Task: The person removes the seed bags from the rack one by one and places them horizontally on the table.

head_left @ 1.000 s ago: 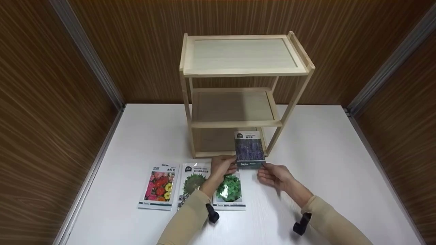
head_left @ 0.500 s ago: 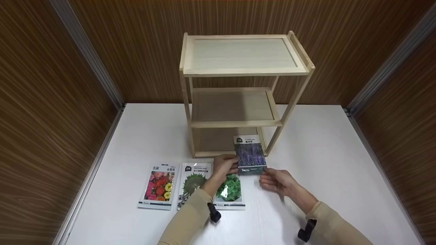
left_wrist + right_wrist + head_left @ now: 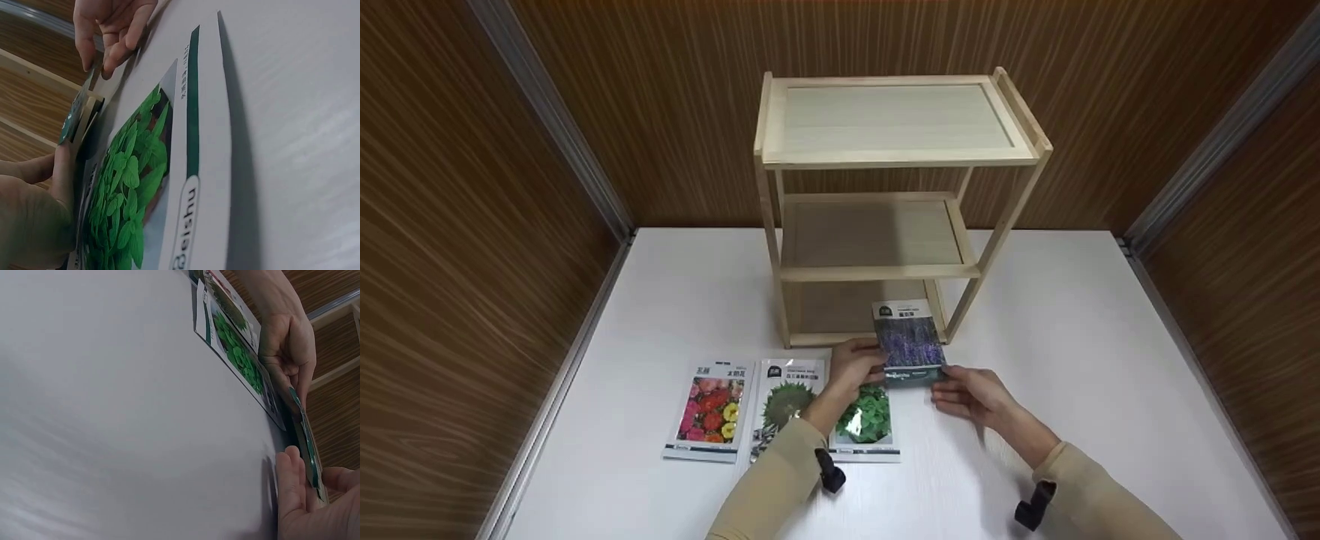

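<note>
A seed packet with a picture of purple flowers (image 3: pixel 911 341) is held in front of the shelf's lower right part, tilted, its top edge overlapping the bottom tier in the head view. My left hand (image 3: pixel 851 370) pinches its left edge. The thumb and fingers of my right hand (image 3: pixel 976 396) pinch its lower right corner, as the right wrist view also shows. Under my left forearm lies a packet with green leaves (image 3: pixel 864 420), filling much of the left wrist view. Left of that is a sunflower packet (image 3: pixel 787 397), partly covered by my arm, then one with red and yellow flowers (image 3: pixel 711 411).
A three-tier wooden shelf (image 3: pixel 877 271) stands on the white table (image 3: pixel 1072 330), right behind the held packet. Brown wood-grain panels (image 3: pixel 675 135) enclose the back and both sides. A black band hangs at each wrist.
Both hands have brought the purple-flower packet slightly down and toward me, and its tilt has shifted a little. The right hand moved slightly right. The three packets on the table stay put.
</note>
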A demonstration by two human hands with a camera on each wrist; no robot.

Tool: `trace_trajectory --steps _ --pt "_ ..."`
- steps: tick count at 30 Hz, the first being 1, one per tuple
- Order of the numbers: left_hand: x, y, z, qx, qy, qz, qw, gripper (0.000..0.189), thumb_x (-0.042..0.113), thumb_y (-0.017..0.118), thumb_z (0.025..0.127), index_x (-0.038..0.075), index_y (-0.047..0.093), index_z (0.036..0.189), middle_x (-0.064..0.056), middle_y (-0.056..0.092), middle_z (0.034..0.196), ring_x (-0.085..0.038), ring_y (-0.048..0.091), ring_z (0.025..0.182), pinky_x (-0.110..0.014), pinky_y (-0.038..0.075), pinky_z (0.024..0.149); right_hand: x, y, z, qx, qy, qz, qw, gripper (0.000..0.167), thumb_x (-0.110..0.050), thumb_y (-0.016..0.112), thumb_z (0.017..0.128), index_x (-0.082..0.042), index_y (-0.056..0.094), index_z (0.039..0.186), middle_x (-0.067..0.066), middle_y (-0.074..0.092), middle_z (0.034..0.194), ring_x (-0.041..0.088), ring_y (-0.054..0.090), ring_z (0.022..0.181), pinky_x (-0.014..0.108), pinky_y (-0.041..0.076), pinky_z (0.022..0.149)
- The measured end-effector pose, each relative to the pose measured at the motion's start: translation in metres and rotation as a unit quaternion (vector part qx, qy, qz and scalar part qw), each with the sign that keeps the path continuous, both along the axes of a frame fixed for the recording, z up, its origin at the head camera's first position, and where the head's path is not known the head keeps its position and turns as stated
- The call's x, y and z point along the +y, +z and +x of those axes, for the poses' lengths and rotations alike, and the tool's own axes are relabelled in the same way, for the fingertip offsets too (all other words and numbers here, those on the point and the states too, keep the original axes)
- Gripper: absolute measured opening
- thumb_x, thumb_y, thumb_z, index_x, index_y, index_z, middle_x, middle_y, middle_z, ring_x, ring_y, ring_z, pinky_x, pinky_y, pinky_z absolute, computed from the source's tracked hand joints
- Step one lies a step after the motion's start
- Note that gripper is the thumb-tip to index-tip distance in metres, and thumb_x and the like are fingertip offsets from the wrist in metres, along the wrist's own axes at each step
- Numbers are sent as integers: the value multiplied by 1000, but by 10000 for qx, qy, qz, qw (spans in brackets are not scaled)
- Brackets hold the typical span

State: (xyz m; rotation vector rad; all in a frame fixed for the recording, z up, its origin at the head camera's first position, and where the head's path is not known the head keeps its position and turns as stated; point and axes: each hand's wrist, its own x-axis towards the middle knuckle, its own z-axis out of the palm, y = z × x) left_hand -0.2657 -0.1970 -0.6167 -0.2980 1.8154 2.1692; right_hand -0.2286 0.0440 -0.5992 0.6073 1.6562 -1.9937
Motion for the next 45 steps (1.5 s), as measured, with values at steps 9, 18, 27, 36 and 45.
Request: trace_trajectory --steps 9,18,27,36,45 --pt "-1 -5 4 22 88 36 10000 41 -2 75 90 -7 67 130 -25 75 119 -16 77 87 -29 69 73 -1 2 -14 143 -265 149 9994 44 -21 62 106 7 52 138 2 78 84 13 78 77 30 70 80" --pt "-4 -6 12 -63 58 103 9999 39 -2 76 90 -5 69 128 -22 76 115 -13 74 79 -29 70 74 -3 1 -25 321 -329 176 9988 42 -17 64 104 9 57 136 2 80 87 11 76 77 25 68 72" --pt "-7 -5 20 18 -27 59 10000 41 -1 75 91 -6 66 131 -25 73 122 -17 76 86 -30 70 75 -7 0 -34 317 -288 412 9982 42 -16 63 104 9 59 138 1 78 83 10 73 73 21 65 66" --pt "-6 -6 25 179 -108 -30 9998 38 -2 76 89 -8 68 126 -25 75 117 -16 77 84 -29 69 71 -5 4 -40 244 -250 362 9987 37 -17 64 105 5 60 135 1 76 82 10 71 70 19 59 57" --pt "-7 -5 30 134 -148 -106 9997 38 -1 77 89 -6 68 126 -23 75 117 -18 77 90 -29 69 71 -5 7 -40 320 -48 605 9976 49 -10 65 103 6 50 147 -2 74 81 8 71 70 19 60 59"
